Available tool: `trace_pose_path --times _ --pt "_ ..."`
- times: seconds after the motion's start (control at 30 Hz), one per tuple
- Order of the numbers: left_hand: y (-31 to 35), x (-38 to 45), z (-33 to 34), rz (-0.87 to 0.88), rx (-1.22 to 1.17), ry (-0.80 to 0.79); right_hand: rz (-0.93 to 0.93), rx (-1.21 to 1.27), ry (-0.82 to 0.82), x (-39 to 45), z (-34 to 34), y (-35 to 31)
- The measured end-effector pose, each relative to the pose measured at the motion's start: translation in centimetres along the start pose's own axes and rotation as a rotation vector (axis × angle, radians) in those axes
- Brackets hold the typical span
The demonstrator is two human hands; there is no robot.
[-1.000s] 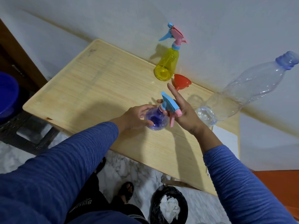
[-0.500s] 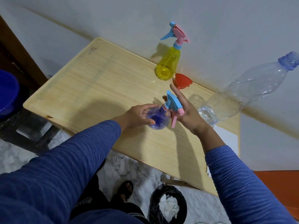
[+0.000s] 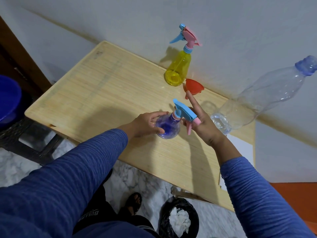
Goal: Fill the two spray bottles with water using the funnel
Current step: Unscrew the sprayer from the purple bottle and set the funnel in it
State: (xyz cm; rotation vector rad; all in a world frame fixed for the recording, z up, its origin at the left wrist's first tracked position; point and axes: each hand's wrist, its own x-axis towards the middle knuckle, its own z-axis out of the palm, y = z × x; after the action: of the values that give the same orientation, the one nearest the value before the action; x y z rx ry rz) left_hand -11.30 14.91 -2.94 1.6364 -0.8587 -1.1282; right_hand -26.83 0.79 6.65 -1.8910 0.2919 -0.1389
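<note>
A round purple spray bottle point(image 3: 169, 127) stands on the wooden table point(image 3: 106, 93). My left hand point(image 3: 145, 123) grips its body. Its blue and pink spray head point(image 3: 184, 113) sits on the neck, and my right hand point(image 3: 203, 123) holds that head, index finger pointing up. A yellow spray bottle point(image 3: 178, 71) with a pink and blue head stands at the back by the wall. An orange funnel point(image 3: 193, 87) lies on its side next to it. A large clear water bottle point(image 3: 260, 98) with a blue cap stands at the right, with a little water at its bottom.
The table stands against a grey wall point(image 3: 223, 23). A blue bowl point(image 3: 8, 100) sits off the left edge. Below the table's front edge are a black bin point(image 3: 179, 219) with white paper and a sandalled foot point(image 3: 133, 201) on marble floor.
The spray head has turned under my right hand, its nozzle now pointing further back and left. My left hand keeps its grip on the purple bottle. The view shifted slightly.
</note>
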Motion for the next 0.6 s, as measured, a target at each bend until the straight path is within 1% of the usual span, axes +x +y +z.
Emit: trace_pose_path --times 0.07,0.17,0.23,0.33,0.47,0.6 --pt "0.0 0.1 0.0 -0.005 0.012 -0.001 0.019 0.044 0.021 -0.1 0.1 -0.1" --pt "0.1 0.1 0.0 -0.008 0.018 -0.009 -0.012 -0.028 0.046 0.2 0.1 0.5" --pt "0.1 0.1 0.0 -0.003 0.018 -0.008 0.000 -0.076 0.042 0.3 0.0 1.0" --pt "0.1 0.0 0.1 -0.002 0.016 0.003 0.015 -0.052 0.040 0.2 0.0 1.3" --pt "0.2 0.0 0.1 -0.008 0.010 0.002 0.052 0.026 0.112 0.8 0.1 0.2" --pt "0.2 0.0 0.2 -0.015 -0.026 -0.017 0.014 0.090 0.219 2.0 -0.6 -2.0"
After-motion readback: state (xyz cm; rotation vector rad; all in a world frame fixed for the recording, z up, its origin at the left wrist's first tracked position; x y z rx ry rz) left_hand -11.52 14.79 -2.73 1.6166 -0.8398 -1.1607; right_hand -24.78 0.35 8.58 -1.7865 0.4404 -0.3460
